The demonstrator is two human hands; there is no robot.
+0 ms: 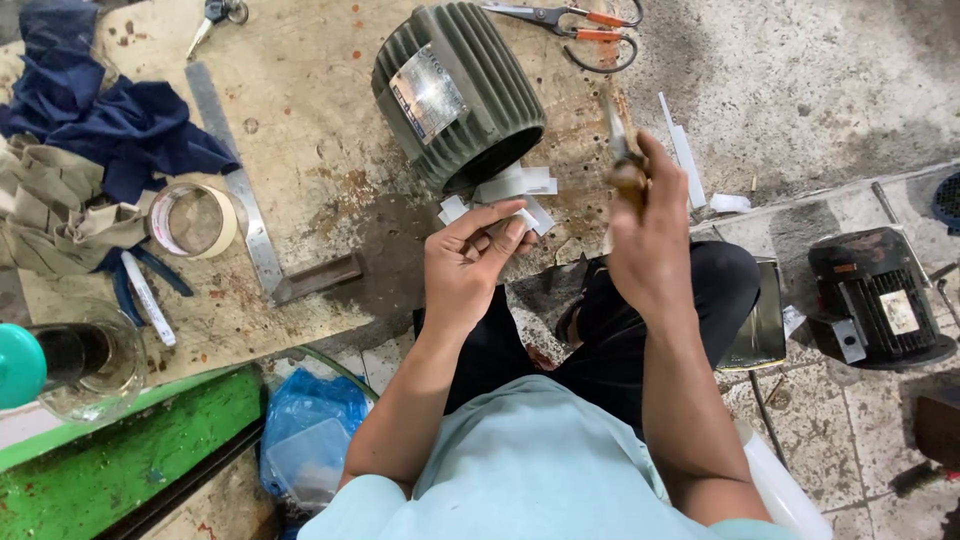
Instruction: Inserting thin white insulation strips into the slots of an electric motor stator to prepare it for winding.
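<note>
The left hand (470,262) pinches a white strip (522,219) between thumb and fingertips, holding it just in front of the open end of the green motor shell (455,92), where more white strips (515,185) stick out. The shell lies on its side on a worn board (310,170), its mouth turned toward the person so the slots face the hands. The right hand (650,235) is closed around a wooden-handled tool (622,160), blade up beside the shell. The tool is blurred, so its tip is unclear. Scissors (580,25), a steel square (255,230) and a tape roll (195,220) lie within reach on the board.
</note>
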